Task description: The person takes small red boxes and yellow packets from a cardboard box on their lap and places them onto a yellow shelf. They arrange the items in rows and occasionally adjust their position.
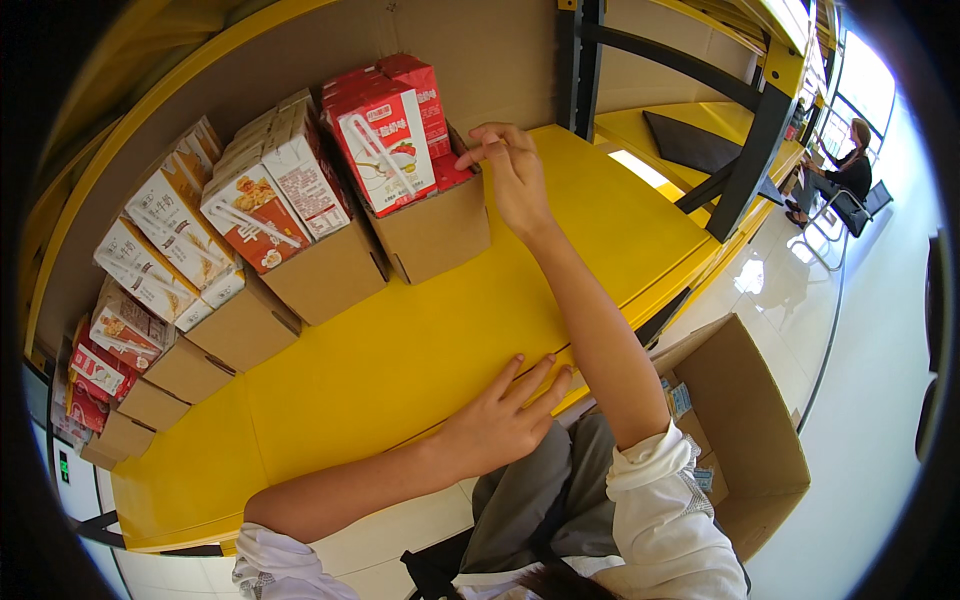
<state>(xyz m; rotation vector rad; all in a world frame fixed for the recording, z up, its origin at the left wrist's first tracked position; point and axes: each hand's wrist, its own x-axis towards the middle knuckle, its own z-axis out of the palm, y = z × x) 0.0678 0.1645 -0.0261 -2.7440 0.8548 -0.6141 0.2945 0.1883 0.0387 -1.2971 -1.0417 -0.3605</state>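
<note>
My right hand (514,176) is raised beside the right end of an open cardboard bin (435,232), its fingertips close to the bin's upper corner. Red and white drink cartons with straws (386,150) stand in that bin, and a lower red carton (452,171) lies nearest my fingers. Whether a fingertip touches the bin or carton I cannot tell; nothing shows in the grasp. My left hand (501,420) rests with spread fingers at the front edge of the yellow shelf (450,330), holding nothing.
Several more cardboard bins (326,277) of drink cartons run along the shelf to the left. An open cardboard box (750,405) with small blue and white packets stands at lower right. Black rack posts (757,157) rise at the right. A person (851,169) sits on a chair farther off.
</note>
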